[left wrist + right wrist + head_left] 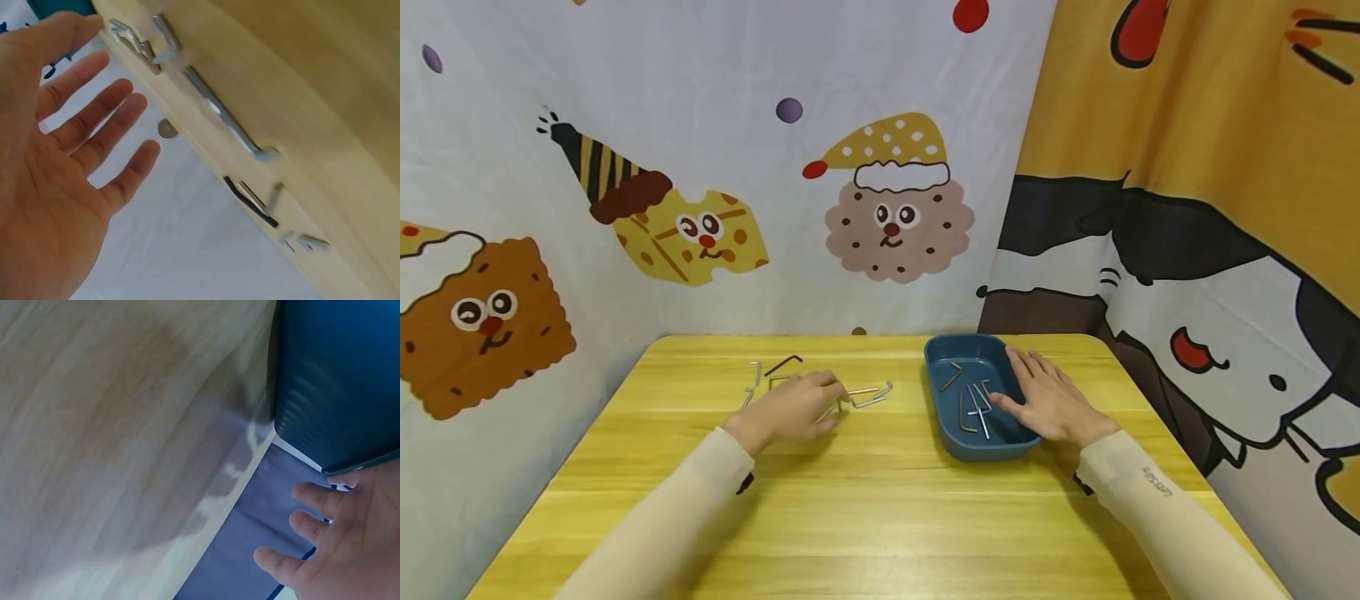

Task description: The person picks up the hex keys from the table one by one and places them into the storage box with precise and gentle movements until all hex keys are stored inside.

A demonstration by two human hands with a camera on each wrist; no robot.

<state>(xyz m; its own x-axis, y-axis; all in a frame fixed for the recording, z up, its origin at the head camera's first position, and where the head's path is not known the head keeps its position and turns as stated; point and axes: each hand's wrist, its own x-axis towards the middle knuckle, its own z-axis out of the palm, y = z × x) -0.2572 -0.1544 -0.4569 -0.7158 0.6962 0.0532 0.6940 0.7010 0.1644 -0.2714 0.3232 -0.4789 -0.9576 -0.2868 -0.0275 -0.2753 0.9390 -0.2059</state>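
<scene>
One silver L-shaped metal hex key lies just right of nearer left hand, long axis roughly sideways; left fingers spread, empty; right hand also spread

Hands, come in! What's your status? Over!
Left hand over loose hex keys, holding none. Right hand at blue tray; more keys inside. No obstacle seen.

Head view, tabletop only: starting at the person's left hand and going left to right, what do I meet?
Left hand → the silver hex keys just to its right → blue tray → right hand, at the tray's right side.
</scene>
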